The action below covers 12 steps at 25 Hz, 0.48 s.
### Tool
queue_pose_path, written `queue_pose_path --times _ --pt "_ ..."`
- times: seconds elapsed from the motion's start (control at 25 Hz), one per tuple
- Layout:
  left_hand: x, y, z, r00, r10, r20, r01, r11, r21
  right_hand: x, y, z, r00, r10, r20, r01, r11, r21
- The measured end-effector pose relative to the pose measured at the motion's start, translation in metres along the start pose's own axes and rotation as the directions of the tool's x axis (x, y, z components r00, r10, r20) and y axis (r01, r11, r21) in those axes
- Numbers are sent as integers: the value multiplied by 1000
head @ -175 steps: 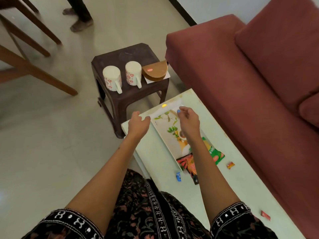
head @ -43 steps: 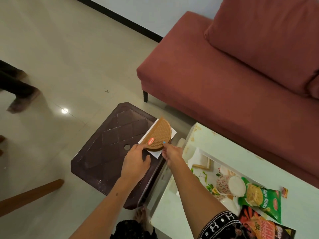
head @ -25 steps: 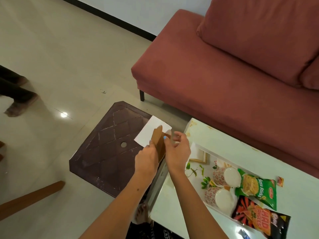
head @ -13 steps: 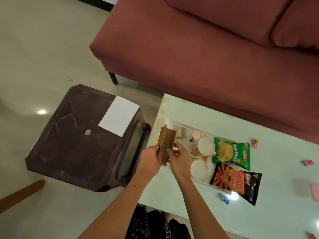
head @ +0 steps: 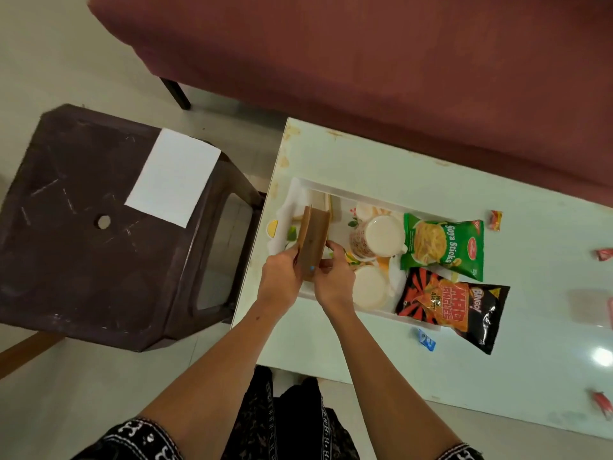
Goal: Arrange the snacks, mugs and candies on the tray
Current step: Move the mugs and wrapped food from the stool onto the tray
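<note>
Both hands had carried the brown wafer piece (head: 311,242) off the stool and over to the tray since a couple of seconds earlier, leaving only the white paper sheet (head: 173,176) behind on the dark brown stool (head: 83,234) at the left. Next along, the left hand (head: 281,277) and the right hand (head: 333,277) were closed on the wafer piece from either side, holding it on edge over the left end of the white tray (head: 348,192) on the pale table (head: 381,154). Inside the tray, just right of the hands, two mugs (head: 378,239) stood side by side. Beyond them the green snack packet (head: 442,245) lay in the tray, with the black snack packet (head: 454,308) below it hanging over the tray's near edge. A blue candy (head: 425,340) lay on the table near that packet, an orange candy (head: 496,220) sat farther right, and red candies (head: 603,254) were scattered toward the table's right end.
</note>
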<state>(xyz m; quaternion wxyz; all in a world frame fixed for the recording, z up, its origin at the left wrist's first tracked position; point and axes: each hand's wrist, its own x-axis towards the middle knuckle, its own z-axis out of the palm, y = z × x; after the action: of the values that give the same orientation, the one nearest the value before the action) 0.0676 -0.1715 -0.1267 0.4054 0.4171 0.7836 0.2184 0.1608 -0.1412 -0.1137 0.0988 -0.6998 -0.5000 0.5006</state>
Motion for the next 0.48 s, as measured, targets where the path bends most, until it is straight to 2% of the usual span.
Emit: queue_pose_path --times 0.16,0.36,0.48 --pt "0 -4 8 995 -85 45 90 986 -137 3 2 1 1000 8 7 -8 1000 -10" --pt "-1 -5 9 993 -86 81 91 994 -55 4 -2 -2 998 57 37 -55 997 -53" --pt "0 -5 -6 995 -88 54 92 993 -74 2 -12 -2 995 98 -25 -100 989 -111"
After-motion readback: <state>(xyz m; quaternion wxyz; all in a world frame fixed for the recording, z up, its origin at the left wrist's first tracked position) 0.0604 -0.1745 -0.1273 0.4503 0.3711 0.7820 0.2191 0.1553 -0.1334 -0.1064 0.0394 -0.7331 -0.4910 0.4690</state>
